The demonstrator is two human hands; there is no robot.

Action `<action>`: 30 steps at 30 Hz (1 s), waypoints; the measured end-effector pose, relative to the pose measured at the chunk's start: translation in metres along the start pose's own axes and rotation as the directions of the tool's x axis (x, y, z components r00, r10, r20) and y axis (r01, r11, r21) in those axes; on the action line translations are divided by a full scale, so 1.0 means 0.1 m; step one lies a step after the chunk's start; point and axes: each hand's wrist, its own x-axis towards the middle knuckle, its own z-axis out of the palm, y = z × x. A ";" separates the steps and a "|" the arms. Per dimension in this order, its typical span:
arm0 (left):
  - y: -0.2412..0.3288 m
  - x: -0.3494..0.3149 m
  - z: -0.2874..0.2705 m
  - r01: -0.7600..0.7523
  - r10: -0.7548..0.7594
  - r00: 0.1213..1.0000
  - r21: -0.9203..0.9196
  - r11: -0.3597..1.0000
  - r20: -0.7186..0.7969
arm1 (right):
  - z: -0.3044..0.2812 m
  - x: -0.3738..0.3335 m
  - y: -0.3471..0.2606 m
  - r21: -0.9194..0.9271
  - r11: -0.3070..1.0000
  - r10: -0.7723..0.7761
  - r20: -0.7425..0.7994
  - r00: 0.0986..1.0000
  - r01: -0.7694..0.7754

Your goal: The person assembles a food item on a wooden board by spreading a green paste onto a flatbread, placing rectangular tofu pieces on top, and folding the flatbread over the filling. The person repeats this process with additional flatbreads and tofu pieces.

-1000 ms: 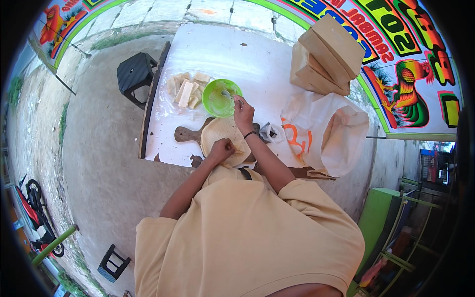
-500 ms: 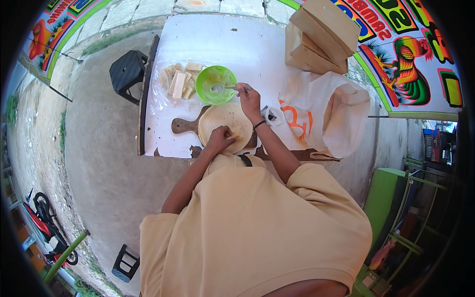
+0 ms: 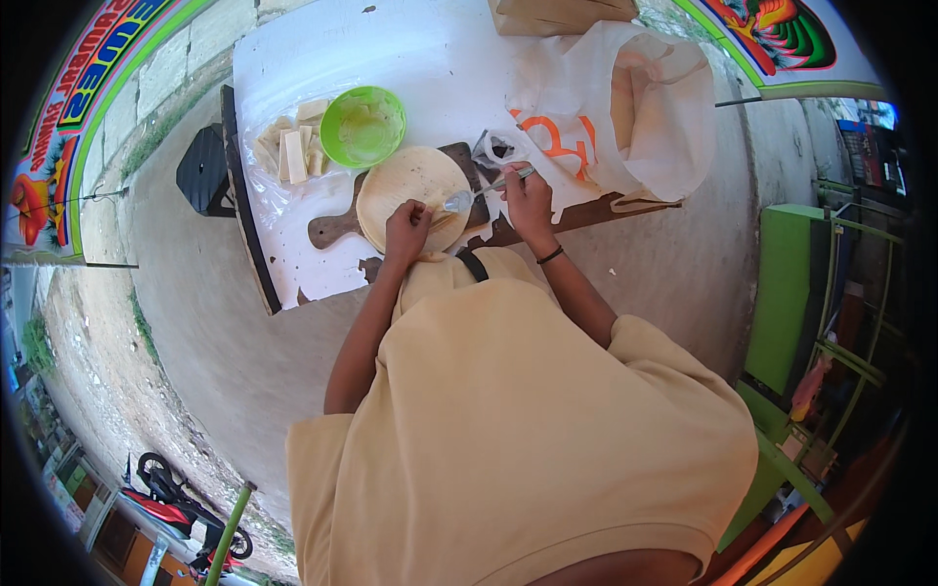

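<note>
A stack of thin, round, pale wrappers (image 3: 401, 181) lies on a brown wooden board (image 3: 334, 230) near the table's front edge. My left hand (image 3: 408, 232) is closed over the near part of the stack, its fingertips pinching the top wrapper. My right hand (image 3: 530, 203) grips the handle of a metal spoon (image 3: 457, 202). The spoon's bowl is low over the wrappers, close to my left fingertips, with something pale on it. Behind the board stands a green bowl (image 3: 363, 127) with pale smears inside. Folded pale rolls (image 3: 293, 156) are piled on clear plastic left of it.
A white bag with orange print (image 3: 664, 117) lies at the right, beside a small plastic bag with something dark (image 3: 500, 146). Brown cardboard (image 3: 557, 15) stands at the far edge. A black stool (image 3: 200, 171) is left of the white table (image 3: 420, 63).
The spoon has left the green bowl and come down to the wrappers in my right hand. My left hand stays on the wrappers. The whole view has shifted and turned.
</note>
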 end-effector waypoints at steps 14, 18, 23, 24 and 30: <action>-0.01 -0.08 -0.07 -0.197 0.176 0.977 0.187 0.962 0.122 | 0.30 -0.22 0.20 0.030 1.000 0.008 -0.006 1.000 -0.008; 0.07 -0.17 -0.10 -0.377 0.270 0.922 0.488 0.787 0.277 | 0.32 -0.22 0.26 0.060 0.998 0.007 -0.024 1.000 -0.006; 0.20 -0.18 -0.06 -0.370 0.215 0.928 0.671 0.642 0.305 | 0.35 -0.22 0.33 0.025 0.999 0.048 -0.008 0.999 -0.048; 0.21 -0.18 -0.05 -0.367 0.209 0.929 0.695 0.618 0.305 | 0.33 -0.21 0.32 0.027 0.999 0.040 -0.012 0.999 -0.040; 0.26 -0.20 -0.04 -0.352 0.187 0.935 0.726 0.591 0.302 | 0.28 -0.24 0.30 0.040 0.997 0.070 0.004 0.998 -0.070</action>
